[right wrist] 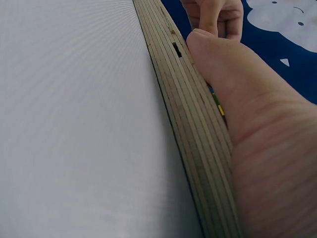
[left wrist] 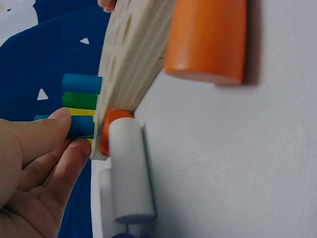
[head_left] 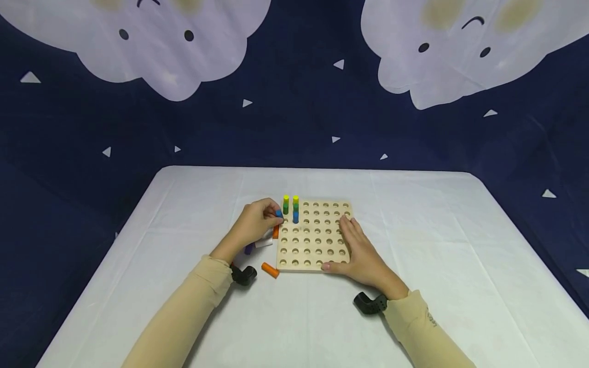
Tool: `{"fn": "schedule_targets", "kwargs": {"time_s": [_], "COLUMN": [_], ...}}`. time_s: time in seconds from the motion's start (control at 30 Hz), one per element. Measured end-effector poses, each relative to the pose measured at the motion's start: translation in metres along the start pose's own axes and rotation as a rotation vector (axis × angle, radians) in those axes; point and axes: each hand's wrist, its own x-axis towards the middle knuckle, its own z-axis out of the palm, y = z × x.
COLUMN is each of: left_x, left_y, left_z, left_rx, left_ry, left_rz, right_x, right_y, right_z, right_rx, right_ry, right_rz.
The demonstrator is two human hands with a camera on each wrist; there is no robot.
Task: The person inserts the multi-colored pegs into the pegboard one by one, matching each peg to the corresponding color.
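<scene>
While your left hand (head_left: pixel 254 221) pinches a blue peg (head_left: pixel 278 213) between thumb and fingers, make that pinch light, so you can let go without tugging. Near this hand, a purple peg (head_left: pixel 249 249) and a white peg (head_left: pixel 264 243) lie on the table (head_left: pixel 442 255); mind your wrist does not brush them. One orange peg (head_left: pixel 270 270) lies by the near left corner of the wooden board (head_left: pixel 312 246), and another orange peg (head_left: pixel 275 233) lies just beside its left edge. Your blue peg is at that edge, by the first hole in the third row from the back. Whether its end is inside the hole, you cannot tell. Best stand it straight up, feel for the hole and push down gently. Close by stand two yellow pegs (head_left: pixel 296 198), two green pegs (head_left: pixel 286 209) and one more blue peg (head_left: pixel 295 218), so don't bump them. On the far side, your right hand (head_left: pixel 362 257) lies spread over the board's right edge, with no peg to be seen in it. Press softly there, so the board won't slide.
</scene>
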Motion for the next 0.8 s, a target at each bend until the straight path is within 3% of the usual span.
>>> {"fn": "schedule_targets", "kwargs": {"time_s": [0.47, 0.8], "left_x": [0.004, 0.005], "left_y": [0.01, 0.005], "left_z": [0.01, 0.012], "left_rx": [0.075, 0.082], "left_ry": [-0.009, 0.017], "left_rz": [0.046, 0.031], "right_x": [0.0, -0.001], "right_y": [-0.002, -0.002], "right_z": [-0.002, -0.002], "right_rx": [0.006, 0.009], "right_ry": [0.002, -0.004], "right_rz": [0.002, 0.004]}}
